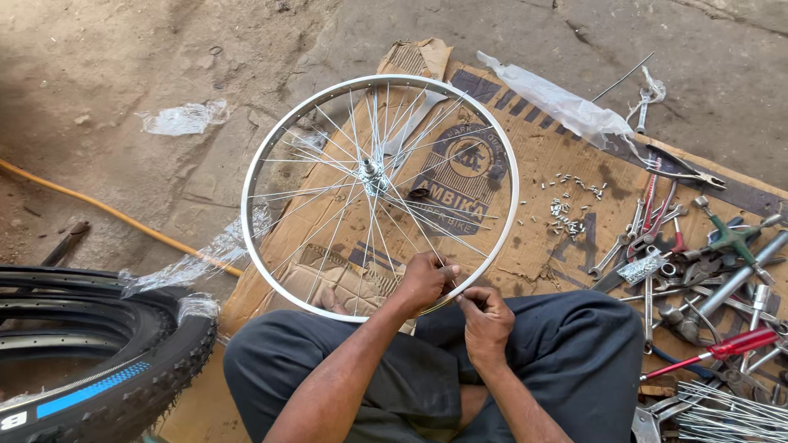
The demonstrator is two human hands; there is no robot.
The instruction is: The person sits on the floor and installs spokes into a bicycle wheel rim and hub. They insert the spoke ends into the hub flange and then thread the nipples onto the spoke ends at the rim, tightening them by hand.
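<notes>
A silver bicycle wheel rim (271, 131) with thin spokes and a centre hub (371, 172) rests tilted against my knees, over a flattened cardboard sheet (542, 156). My left hand (424, 280) is closed around spokes near the rim's near edge. My right hand (484, 316) pinches at the rim just beside it, fingers together on a spoke end or a small nipple; which one I cannot tell. Both hands touch the rim's lower right arc. My legs in dark trousers are crossed beneath.
Small silver spoke nipples (570, 209) lie scattered on the cardboard. At the right sits a pile of spanners, pliers and a red-handled screwdriver (743, 343), with loose spokes (722, 414) below. A black knobby tyre (98, 369) lies at the left, a yellow hose (107, 213) beyond.
</notes>
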